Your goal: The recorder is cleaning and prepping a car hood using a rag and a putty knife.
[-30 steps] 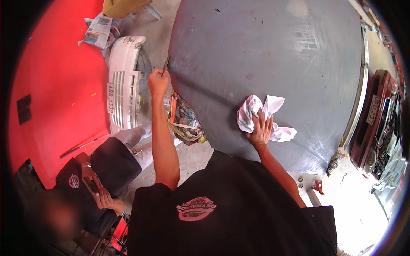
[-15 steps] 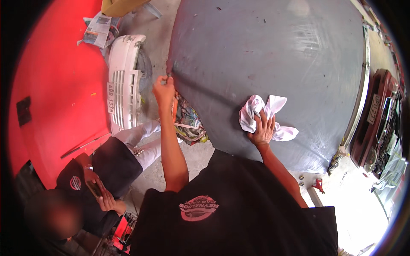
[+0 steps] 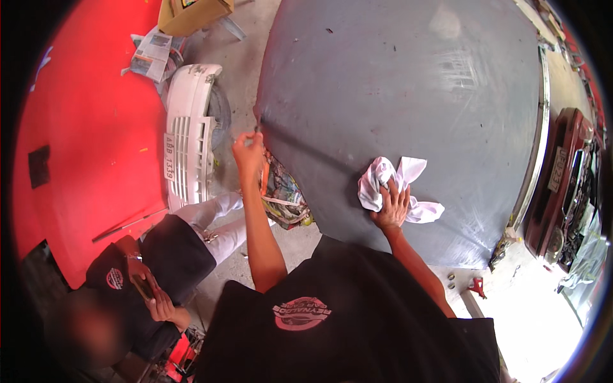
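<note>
My left hand (image 3: 249, 150) is closed at the left edge of a large grey primed panel (image 3: 399, 89), in a pinch around something small and dark that I cannot make out. My right hand (image 3: 389, 210) lies with fingers spread on a crumpled white cloth (image 3: 423, 211) resting on the panel's lower part. Below my left hand, crumpled printed paper (image 3: 281, 188) shows beside the panel's slanted edge. Dusty pale scuff marks show on the grey surface.
A seated co-worker (image 3: 179, 249) at lower left holds a phone-like object. At left are a red vehicle panel (image 3: 89, 147), a white bumper (image 3: 191, 134), newspapers (image 3: 150, 57) and a cardboard box (image 3: 191, 16). A dark red bumper (image 3: 549, 210) lies at right, a red stand (image 3: 476, 286) below.
My left hand has shifted slightly toward my body along the panel's edge. My right hand stays on the cloth. The whole scene sits a little lower in the picture.
</note>
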`<move>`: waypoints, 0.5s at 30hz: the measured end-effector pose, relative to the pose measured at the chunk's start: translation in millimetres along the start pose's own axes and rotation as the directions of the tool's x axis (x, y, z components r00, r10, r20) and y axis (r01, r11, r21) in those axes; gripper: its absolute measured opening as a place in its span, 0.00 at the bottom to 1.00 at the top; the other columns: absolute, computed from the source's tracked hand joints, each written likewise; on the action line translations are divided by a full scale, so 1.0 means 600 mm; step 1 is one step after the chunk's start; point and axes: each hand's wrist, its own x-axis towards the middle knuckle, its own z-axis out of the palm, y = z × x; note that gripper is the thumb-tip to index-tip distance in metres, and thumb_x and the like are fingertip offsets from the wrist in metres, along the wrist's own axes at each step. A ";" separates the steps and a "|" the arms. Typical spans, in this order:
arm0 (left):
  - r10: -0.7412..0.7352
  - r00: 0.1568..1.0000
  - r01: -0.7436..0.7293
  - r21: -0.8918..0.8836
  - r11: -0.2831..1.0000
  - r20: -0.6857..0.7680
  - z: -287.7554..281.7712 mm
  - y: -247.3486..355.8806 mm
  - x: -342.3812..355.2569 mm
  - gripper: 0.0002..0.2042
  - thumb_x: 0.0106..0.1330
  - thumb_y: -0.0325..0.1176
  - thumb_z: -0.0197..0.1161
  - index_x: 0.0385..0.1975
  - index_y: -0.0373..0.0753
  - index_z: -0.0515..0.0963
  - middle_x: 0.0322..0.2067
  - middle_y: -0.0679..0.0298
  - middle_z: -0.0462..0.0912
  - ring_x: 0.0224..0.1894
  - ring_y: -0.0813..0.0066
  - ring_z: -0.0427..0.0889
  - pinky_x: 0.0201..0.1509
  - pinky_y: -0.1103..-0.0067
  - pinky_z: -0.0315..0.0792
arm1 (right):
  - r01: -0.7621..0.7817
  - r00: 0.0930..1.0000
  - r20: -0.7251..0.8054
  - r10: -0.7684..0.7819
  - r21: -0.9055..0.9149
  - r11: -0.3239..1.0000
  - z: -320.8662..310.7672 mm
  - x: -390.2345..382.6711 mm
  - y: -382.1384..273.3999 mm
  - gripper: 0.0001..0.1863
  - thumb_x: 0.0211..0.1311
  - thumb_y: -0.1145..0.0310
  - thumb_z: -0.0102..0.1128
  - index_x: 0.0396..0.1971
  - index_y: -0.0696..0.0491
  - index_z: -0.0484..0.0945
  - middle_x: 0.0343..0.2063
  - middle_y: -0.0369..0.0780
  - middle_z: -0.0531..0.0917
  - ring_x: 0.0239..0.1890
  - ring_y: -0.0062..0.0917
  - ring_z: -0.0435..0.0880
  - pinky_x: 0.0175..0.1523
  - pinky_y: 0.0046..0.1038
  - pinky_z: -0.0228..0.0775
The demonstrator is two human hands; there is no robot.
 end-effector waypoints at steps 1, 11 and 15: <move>0.038 0.999 -0.038 0.070 0.997 -0.003 0.001 -0.006 -0.024 0.06 0.68 0.34 0.61 0.35 0.41 0.74 0.16 0.69 0.71 0.10 0.83 0.63 0.09 0.83 0.50 | 0.011 1.000 -0.022 -0.012 -0.010 1.000 -0.004 -0.006 0.000 0.42 0.26 0.66 0.77 0.52 0.41 0.71 0.62 0.34 0.67 0.64 0.41 0.65 0.73 0.53 0.48; 0.620 0.782 -0.546 0.412 0.729 -0.061 0.021 -0.044 -0.052 0.06 0.63 0.31 0.64 0.33 0.36 0.76 0.27 0.57 0.82 0.24 0.63 0.80 0.30 0.66 0.73 | -0.017 1.000 -0.005 0.017 -0.030 0.999 -0.013 -0.002 -0.008 0.38 0.26 0.69 0.75 0.48 0.42 0.74 0.62 0.34 0.67 0.62 0.40 0.67 0.73 0.50 0.48; 0.523 0.847 -0.378 0.585 0.718 -0.095 0.005 0.022 -0.018 0.07 0.60 0.31 0.64 0.33 0.34 0.77 0.33 0.48 0.83 0.36 0.44 0.81 0.40 0.62 0.73 | -0.023 0.999 0.036 0.022 0.013 1.000 -0.010 -0.004 -0.015 0.38 0.27 0.69 0.75 0.49 0.42 0.74 0.61 0.34 0.69 0.62 0.40 0.67 0.73 0.50 0.49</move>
